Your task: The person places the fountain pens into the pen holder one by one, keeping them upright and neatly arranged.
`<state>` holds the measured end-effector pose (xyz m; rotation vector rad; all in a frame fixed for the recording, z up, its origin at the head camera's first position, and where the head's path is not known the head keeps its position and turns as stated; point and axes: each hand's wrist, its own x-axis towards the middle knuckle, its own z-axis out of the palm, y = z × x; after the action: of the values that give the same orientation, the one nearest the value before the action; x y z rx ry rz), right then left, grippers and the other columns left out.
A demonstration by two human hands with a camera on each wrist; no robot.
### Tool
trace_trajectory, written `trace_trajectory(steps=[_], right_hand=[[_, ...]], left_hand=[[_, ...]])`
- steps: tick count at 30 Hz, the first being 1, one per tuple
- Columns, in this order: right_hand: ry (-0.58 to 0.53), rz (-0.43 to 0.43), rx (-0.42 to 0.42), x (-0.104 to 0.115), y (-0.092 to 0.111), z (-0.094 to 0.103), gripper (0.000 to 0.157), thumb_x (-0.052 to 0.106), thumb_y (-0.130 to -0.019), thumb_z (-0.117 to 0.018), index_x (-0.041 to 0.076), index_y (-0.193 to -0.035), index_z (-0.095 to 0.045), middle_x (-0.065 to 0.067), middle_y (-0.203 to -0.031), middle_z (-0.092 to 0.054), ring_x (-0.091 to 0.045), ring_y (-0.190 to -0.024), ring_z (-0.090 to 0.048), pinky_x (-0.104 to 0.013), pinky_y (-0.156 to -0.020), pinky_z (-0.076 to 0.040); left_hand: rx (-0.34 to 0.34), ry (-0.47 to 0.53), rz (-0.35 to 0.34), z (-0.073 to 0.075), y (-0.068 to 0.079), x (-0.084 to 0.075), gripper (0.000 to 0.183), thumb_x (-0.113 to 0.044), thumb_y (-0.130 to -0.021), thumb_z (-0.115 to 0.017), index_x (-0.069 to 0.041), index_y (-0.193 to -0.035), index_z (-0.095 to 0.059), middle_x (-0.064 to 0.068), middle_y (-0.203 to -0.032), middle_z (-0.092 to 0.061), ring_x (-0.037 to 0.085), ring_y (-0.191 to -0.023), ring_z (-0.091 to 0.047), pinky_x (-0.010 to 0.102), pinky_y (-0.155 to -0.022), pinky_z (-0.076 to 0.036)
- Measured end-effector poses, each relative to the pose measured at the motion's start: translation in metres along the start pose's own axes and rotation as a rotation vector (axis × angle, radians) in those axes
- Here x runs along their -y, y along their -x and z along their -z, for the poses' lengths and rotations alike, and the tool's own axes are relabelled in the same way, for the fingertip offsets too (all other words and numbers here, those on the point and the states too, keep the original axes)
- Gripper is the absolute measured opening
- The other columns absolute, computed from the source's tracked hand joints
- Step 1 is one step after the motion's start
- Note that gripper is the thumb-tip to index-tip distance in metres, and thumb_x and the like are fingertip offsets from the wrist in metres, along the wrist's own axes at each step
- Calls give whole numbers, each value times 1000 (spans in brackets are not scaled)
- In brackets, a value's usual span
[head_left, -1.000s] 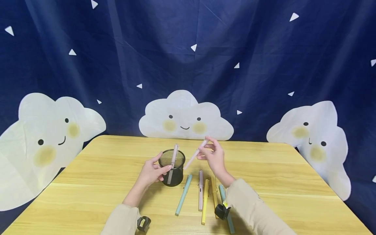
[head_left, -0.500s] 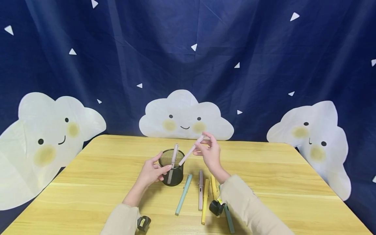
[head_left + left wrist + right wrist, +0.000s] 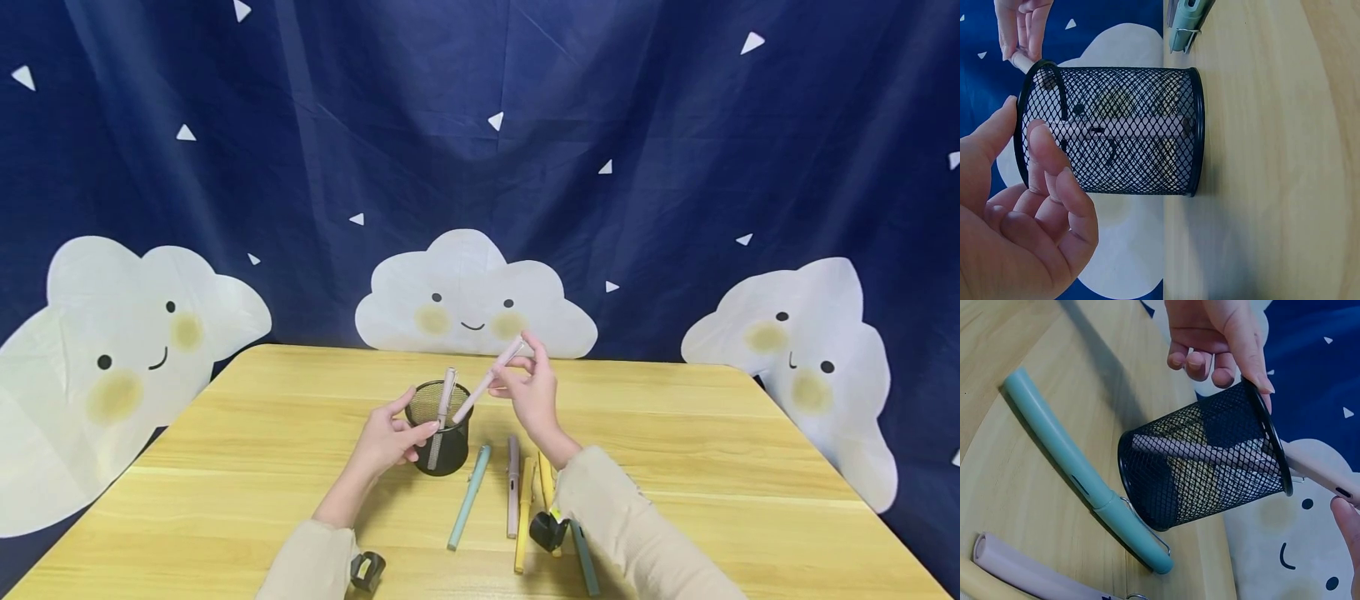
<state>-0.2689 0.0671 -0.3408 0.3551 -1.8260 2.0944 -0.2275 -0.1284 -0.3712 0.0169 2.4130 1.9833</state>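
Note:
A black mesh pen holder (image 3: 452,457) stands upright on the table. My left hand (image 3: 382,440) grips its rim on the left side, thumb at the near edge. Inside leans a pale pink pen (image 3: 447,390), its top sticking out above the rim. My right hand (image 3: 534,398) pinches a second pale pink pen (image 3: 489,382) near its upper end, slanted down to the left. The lower end of this pen reaches into the holder's mouth at the right. In the left wrist view, the right hand's fingers (image 3: 1025,28) show beyond the rim.
On the wooden table (image 3: 285,450) lie a teal pen (image 3: 468,500), a lilac pen (image 3: 513,492), a yellow pen (image 3: 523,521), another yellow pen (image 3: 546,477) and a second teal pen (image 3: 585,562), partly under the right forearm. A blue cloud-print curtain (image 3: 480,175) hangs behind.
My right hand has moved left with its pale pink pen, bringing the lower end from beside the pen holder into its mouth. My left hand and the holder have stayed put.

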Motion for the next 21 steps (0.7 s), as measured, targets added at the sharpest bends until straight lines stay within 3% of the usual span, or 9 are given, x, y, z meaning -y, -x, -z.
trace_trajectory(steps=[4, 11, 21], right_hand=[[38, 15, 12, -2, 0, -1, 59, -12, -79, -58, -1, -131, -34, -27, -88, -55, -37, -65, -62, -34, -55, -52], [59, 11, 44, -6, 3, -3, 57, -12, -79, -58, -1, -131, -35, -28, -87, -57, -44, -65, -60, -36, -55, -52], [114, 51, 78, -11, 6, -7, 50, -13, -78, -58, -2, -124, -42, -27, -82, -60, -36, -66, -62, -35, -56, -52]], left_hand=[[-3, -3, -2, -1, 0, -1, 74, -9, -77, -69, -5, -139, -29, 6, -53, -52, 15, -39, -47, 23, -40, -34], [-13, -10, 2, -1, 0, 0, 74, -10, -77, -69, -5, -139, -30, 5, -53, -52, 13, -38, -46, 22, -40, -34], [-18, -16, -2, -1, -1, 0, 73, -9, -77, -69, -5, -139, -30, 9, -54, -53, 14, -38, -47, 23, -40, -34]])
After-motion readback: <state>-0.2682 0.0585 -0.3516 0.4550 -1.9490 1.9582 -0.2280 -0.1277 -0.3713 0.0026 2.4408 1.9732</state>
